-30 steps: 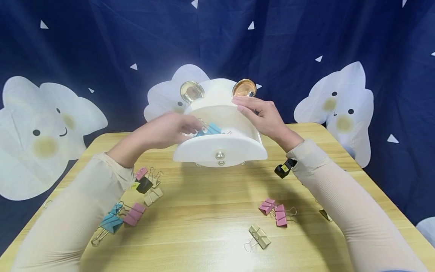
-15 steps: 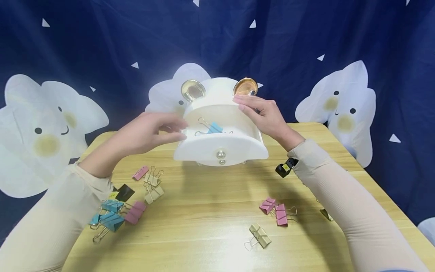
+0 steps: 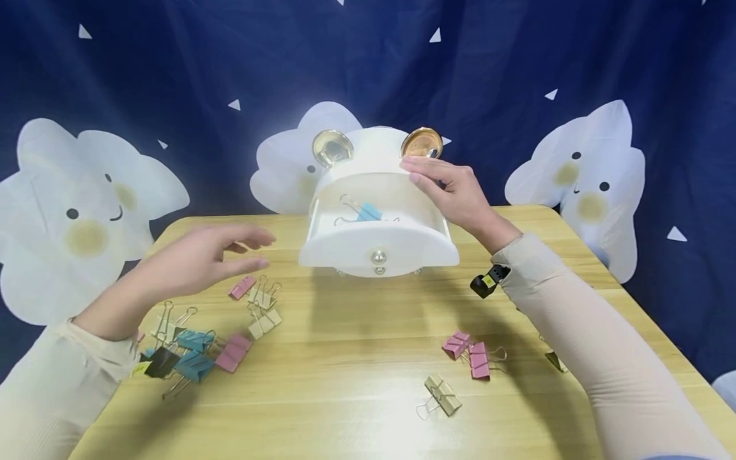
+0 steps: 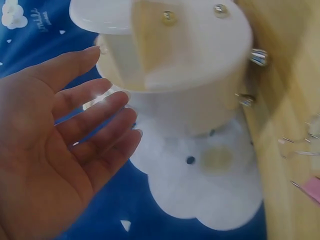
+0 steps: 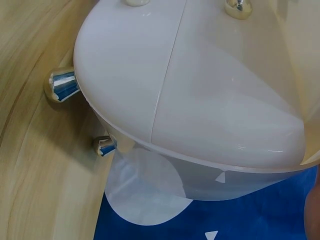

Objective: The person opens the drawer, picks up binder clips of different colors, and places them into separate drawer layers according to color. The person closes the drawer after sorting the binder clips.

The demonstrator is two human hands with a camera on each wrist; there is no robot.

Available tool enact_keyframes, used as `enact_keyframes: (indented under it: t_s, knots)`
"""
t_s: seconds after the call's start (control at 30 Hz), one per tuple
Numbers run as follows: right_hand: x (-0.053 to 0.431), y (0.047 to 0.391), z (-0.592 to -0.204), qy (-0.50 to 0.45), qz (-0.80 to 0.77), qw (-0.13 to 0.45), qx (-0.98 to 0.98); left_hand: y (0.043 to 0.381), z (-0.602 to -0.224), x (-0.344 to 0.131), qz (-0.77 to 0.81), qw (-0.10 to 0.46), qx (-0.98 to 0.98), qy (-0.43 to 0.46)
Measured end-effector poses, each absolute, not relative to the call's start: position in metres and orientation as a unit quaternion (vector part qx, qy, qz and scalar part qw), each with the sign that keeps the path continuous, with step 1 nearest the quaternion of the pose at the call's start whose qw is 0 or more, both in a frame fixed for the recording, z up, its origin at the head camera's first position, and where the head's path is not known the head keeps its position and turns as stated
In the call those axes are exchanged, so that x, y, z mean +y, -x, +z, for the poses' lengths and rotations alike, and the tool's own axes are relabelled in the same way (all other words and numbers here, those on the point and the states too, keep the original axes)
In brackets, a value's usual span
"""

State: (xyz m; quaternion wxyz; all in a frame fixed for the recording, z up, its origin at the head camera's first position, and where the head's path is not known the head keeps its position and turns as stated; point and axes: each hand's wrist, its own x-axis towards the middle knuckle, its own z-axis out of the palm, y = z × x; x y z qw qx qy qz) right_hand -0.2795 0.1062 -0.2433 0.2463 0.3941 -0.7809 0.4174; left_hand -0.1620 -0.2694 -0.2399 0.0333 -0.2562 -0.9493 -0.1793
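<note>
A white storage box with two round gold ears and small metal feet stands at the back of the table. Its upper drawer is pulled out, and a blue binder clip lies inside. My right hand rests its fingers on the box's upper right edge, beneath the right ear. Out to the left of the drawer, my left hand hangs in the air, fingers loosely extended and holding nothing. The left wrist view shows its bare palm beside the box. Only the box's front fills most of the right wrist view.
Blue, pink and cream binder clips lie in a heap at the table's left, partly behind the left wrist camera. Pink clips and a cream clip lie front right; another clip sits by the right sleeve.
My left hand has come out of the drawer and moved left and down, leaving the blue binder clip inside. My right hand stays on the box.
</note>
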Motion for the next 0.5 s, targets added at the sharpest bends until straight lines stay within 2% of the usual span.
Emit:
enact_keyframes:
  t_s: [0.37,0.5]
  knots:
    - [0.110,0.282,-0.244,-0.397,0.425,0.253,-0.773,0.145,-0.286,-0.306,-0.125,0.041,-0.959,0.252]
    - [0.109,0.282,-0.245,-0.395,0.427,0.240,-0.778,0.138,-0.303,-0.324,-0.120,0.017,-0.966,0.226]
